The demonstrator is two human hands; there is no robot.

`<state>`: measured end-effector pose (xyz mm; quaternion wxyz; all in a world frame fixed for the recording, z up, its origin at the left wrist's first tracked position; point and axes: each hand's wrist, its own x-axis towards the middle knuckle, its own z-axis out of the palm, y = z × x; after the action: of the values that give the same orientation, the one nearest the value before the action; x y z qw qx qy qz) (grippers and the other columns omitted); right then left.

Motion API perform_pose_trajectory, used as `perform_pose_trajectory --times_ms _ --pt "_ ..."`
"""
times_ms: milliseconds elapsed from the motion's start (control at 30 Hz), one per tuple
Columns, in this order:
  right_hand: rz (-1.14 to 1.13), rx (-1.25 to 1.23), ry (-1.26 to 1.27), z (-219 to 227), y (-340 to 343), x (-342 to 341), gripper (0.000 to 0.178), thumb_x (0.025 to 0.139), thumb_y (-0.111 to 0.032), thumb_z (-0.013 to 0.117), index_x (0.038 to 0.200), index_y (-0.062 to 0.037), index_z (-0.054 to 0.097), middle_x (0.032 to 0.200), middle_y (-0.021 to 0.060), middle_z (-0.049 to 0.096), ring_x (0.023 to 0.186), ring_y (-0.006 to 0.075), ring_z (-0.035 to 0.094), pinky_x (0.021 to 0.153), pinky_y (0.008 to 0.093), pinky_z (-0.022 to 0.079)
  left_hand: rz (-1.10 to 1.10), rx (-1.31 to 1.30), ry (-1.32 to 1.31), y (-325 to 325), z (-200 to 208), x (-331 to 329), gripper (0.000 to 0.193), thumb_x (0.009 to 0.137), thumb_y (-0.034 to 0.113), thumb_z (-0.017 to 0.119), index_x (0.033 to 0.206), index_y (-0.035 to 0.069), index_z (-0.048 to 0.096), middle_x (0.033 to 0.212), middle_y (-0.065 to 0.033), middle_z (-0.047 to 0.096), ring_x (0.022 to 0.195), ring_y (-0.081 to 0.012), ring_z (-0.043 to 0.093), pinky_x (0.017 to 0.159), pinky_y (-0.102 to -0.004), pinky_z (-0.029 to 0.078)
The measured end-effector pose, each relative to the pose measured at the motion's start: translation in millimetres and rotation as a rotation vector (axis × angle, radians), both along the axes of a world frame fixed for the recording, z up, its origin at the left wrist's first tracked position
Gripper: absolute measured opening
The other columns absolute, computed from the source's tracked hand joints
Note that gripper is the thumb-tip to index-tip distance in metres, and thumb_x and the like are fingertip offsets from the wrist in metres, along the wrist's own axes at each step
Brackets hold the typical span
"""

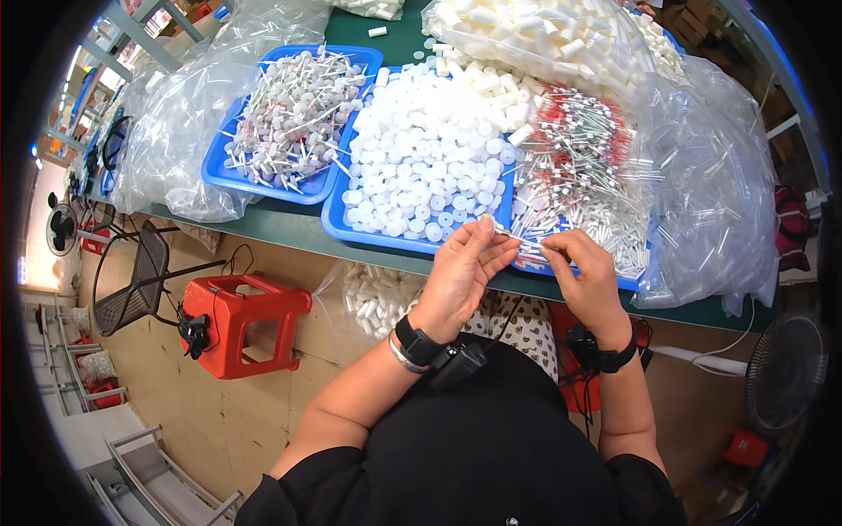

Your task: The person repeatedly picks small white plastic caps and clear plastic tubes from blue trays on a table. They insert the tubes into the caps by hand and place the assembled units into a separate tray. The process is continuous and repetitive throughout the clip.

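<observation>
My left hand [465, 273] pinches one end of a thin white rod [524, 241] between thumb and fingertips. My right hand [586, 273] has its thumb and forefinger closed on the other end, so the rod spans the gap over the table's front edge. Just beyond the left hand is a blue tray [355, 230] heaped with small translucent discs [412, 167]. Past the right hand, another blue tray [628, 283] carries thin metal pins with red and white ends [583, 131] and short white tubes [605, 241]. The held rod's exact make-up is too small to tell.
A blue tray [307, 195] of discs fitted on sticks lies at the left. Behind is a clear bag of cream cylinders [553, 39]; plastic bags [706, 193] flank the trays. Below stand a red stool [232, 337], a black chair [145, 272] and a fan [787, 373].
</observation>
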<state>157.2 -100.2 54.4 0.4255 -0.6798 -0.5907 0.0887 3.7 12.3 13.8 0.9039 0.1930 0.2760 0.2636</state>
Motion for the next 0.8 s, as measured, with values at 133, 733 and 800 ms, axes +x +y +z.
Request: perform_pose_trajectory --times_ms 133,733,800 --pt "-0.011 -0.114 0.242 -5 4 -5 0.010 0.095 -0.008 0.061 0.097 0.0019 0.063 0.075 0.0095 0.064 0.062 0.0185 0.062 0.057 0.0295 0.048 -0.073 0.013 -0.007 -8 -4 1 0.024 0.097 0.030 0.064 0.099 0.007 0.059 0.095 -0.0051 0.065 0.091 -0.0139 0.065 0.079 -0.0260 0.056" --pt "0.053 -0.104 -0.021 -7 10 -17 0.006 0.091 -0.006 0.064 0.090 -0.0004 0.061 0.071 0.0136 0.065 0.060 0.0291 0.065 0.053 0.0345 0.050 -0.117 0.089 0.098 -14 7 0 0.025 0.095 0.030 0.067 0.086 0.010 0.057 0.075 0.0033 0.053 0.062 -0.0045 0.048 0.049 -0.0194 0.038" --pt "0.064 -0.092 -0.053 -8 11 -17 0.006 0.092 -0.005 0.064 0.090 0.0000 0.062 0.069 0.0137 0.063 0.059 0.0271 0.065 0.052 0.0339 0.049 -0.137 0.121 0.126 -9 10 -1 0.024 0.095 0.030 0.068 0.087 0.009 0.058 0.074 0.0035 0.053 0.062 -0.0044 0.048 0.049 -0.0192 0.038"
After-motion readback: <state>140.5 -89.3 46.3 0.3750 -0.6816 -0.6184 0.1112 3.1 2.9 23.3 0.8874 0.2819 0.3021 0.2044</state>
